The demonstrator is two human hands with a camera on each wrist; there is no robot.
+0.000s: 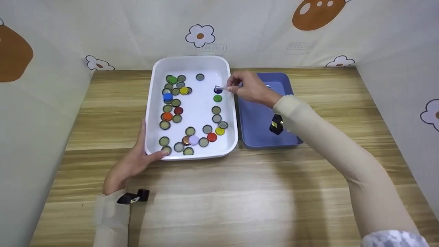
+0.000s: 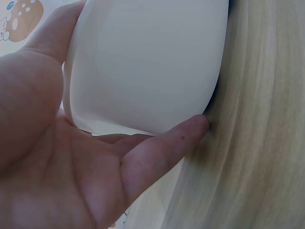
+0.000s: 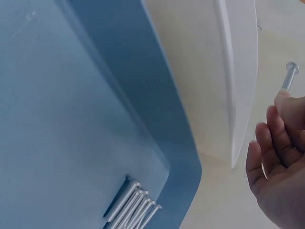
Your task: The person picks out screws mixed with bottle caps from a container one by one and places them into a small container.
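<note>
The white tray (image 1: 197, 113) holds many bottle caps, some showing hollow undersides and others coloured tops. At its near left corner my left hand (image 1: 132, 163) grips it, thumb over the rim and fingers along the outer wall (image 2: 147, 62). Over the tray's right side, my right hand (image 1: 248, 85) pinches a silver bolt (image 3: 289, 76) between thumb and fingertips, headed end outward. The bolt's head overlaps a dark blue cap (image 1: 218, 92) in the head view. Just nearer lies a green cap (image 1: 217, 98).
A blue tray (image 1: 260, 128) stands right beside the white one, under my right forearm. Several similar bolts (image 3: 133, 207) lie together in its corner. Both trays rest on a wood-grain table (image 1: 219, 199), with a patterned sheet (image 1: 247, 37) behind.
</note>
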